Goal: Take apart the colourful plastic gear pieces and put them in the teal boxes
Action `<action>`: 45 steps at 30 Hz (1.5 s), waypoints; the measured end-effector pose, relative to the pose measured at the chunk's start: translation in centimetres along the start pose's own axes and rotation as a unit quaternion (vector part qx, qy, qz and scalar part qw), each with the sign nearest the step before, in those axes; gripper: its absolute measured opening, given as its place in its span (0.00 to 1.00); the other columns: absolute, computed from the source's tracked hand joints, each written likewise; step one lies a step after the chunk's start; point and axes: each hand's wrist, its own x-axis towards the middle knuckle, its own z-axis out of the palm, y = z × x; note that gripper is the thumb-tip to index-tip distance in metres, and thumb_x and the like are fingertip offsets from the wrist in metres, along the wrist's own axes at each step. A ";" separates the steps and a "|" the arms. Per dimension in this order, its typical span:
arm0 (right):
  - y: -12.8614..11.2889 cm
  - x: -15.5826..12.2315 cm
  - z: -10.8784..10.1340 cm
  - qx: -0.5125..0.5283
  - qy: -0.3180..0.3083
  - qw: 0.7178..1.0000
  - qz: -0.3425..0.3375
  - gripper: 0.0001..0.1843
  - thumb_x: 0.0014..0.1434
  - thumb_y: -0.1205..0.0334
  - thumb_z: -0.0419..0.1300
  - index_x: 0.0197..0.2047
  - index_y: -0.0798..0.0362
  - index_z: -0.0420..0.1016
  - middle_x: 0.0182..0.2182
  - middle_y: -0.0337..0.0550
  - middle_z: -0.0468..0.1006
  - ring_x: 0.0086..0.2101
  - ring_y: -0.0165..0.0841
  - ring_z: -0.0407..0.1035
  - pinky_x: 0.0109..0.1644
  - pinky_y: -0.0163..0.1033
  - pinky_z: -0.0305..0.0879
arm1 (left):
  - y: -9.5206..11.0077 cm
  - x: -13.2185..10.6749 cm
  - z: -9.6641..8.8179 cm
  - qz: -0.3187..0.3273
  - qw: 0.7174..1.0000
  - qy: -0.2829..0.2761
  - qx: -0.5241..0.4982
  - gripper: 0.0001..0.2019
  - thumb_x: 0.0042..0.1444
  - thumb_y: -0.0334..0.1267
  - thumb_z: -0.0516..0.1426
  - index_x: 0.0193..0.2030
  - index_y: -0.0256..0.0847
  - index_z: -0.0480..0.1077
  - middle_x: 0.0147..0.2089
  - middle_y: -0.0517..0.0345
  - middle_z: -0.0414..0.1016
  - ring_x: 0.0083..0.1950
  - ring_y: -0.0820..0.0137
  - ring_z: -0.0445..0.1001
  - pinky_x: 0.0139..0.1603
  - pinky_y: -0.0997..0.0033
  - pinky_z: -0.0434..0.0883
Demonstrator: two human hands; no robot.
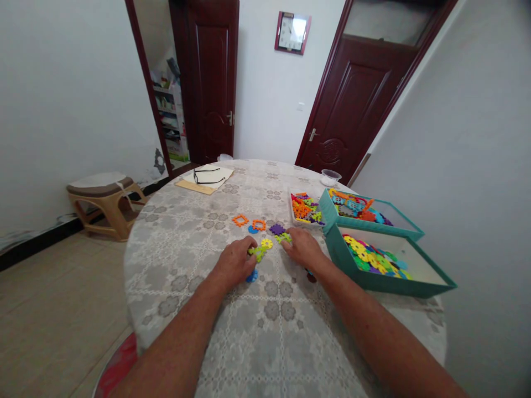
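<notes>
At the middle of the round table (166,265), left hand (234,262) curled against a green-yellow interlocking plastic piece (257,254), right hand (302,247) with fingertips on a green piece (284,237), neither grip clear, purple piece (277,229) just ahead, teal box (385,284) of loose pieces nearby.

Grey floral medallions on pale tablecloth (174,243); teal storage boxes (394,284); orange, yellow, green, blue and purple interlocking plastic pieces (277,229).
</notes>
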 end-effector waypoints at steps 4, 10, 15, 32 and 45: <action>-0.7 0.5 1.7 -0.018 0.000 1.000 0.024 0.20 0.66 0.53 0.59 0.52 0.61 0.76 0.49 0.65 0.78 0.55 0.52 0.69 0.60 0.50 0.63 | -0.1 0.4 -0.4 -0.049 0.993 0.070 -0.081 0.13 0.58 0.33 0.55 0.49 0.42 0.74 0.37 0.58 0.78 0.38 0.67 0.75 0.43 0.69 0.68; 0.2 -0.9 0.7 0.001 -0.015 1.000 0.001 0.23 0.61 0.60 0.62 0.57 0.60 0.73 0.50 0.60 0.78 0.52 0.47 0.71 0.58 0.47 0.64 | -0.1 0.6 -0.8 -0.081 0.980 0.104 -0.150 0.15 0.58 0.35 0.54 0.49 0.41 0.77 0.32 0.58 0.77 0.35 0.67 0.76 0.40 0.69 0.70; -0.9 -3.2 0.0 0.184 0.052 0.975 -0.113 0.28 0.62 0.61 0.61 0.65 0.54 0.68 0.50 0.52 0.75 0.45 0.39 0.71 0.53 0.44 0.69 | 0.3 0.5 -0.2 -0.115 0.951 0.020 -0.286 0.18 0.58 0.37 0.54 0.53 0.40 0.74 0.33 0.57 0.79 0.29 0.68 0.77 0.32 0.70 0.72; -0.7 -4.6 -3.2 0.370 -0.057 0.926 -0.049 0.08 0.58 0.62 0.61 0.42 0.50 0.75 0.30 0.34 0.72 0.31 0.31 0.65 0.32 0.34 0.59 | 1.5 0.2 -0.2 -0.074 0.928 -0.014 -0.366 0.19 0.58 0.49 0.59 0.51 0.41 0.73 0.33 0.58 0.77 0.32 0.67 0.78 0.33 0.68 0.75; 18.1 2.7 -13.2 0.128 0.222 0.943 0.214 0.14 0.54 0.59 0.61 0.40 0.57 0.81 0.30 0.43 0.79 0.31 0.34 0.67 0.37 0.37 0.61 | 0.5 0.8 -1.1 -0.129 0.957 0.085 -0.245 0.16 0.58 0.49 0.55 0.44 0.42 0.75 0.33 0.59 0.79 0.32 0.66 0.78 0.35 0.67 0.73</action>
